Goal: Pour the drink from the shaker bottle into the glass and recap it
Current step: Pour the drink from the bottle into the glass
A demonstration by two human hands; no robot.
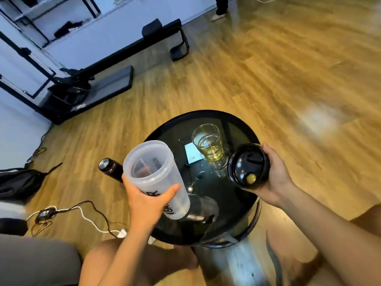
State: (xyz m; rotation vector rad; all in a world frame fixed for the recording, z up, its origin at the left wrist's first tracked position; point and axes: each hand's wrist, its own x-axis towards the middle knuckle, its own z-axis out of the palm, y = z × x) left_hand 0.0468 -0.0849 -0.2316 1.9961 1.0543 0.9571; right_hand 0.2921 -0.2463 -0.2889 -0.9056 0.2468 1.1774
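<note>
Left hand (144, 200) grips translucent shaker bottle (156, 178), uncapped, tilted, open mouth facing camera, held above near-left edge of round black glass worktop (237, 203). Right hand (274, 178) curled round black shaker lid (248, 166), held apart from bottle, over worktop's right rim. Drinking glass (208, 142) stands upright beyond and between hands, part-filled with yellow drink. Dark flask (110, 169) on wooden floor (268, 79), just left of left hand.

Glass (208, 143) on table (233, 219), behind bottle (158, 178).
</note>
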